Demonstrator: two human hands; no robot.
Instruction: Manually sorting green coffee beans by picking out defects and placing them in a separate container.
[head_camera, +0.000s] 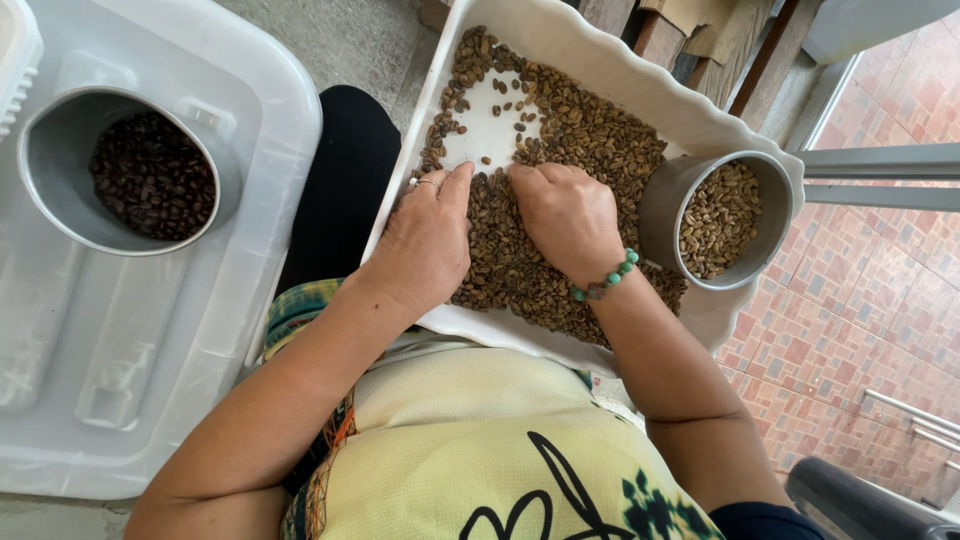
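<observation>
Head view is showing the left hand (425, 240) and right hand (568, 215) resting on pale coffee beans (590, 135) in a white tray (610, 60), fingers pressed together flat, beans lying under them.

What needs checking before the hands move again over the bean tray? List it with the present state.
1. Left hand flat on the beans: ok.
2. Right hand on the beans, fingers curled: ok.
3. White tray resting level on the lap: cannot tell.
4. Metal cup standing in the tray corner, upright: ok.
5. Cup of dark beans standing on the plastic lid: ok.
</observation>
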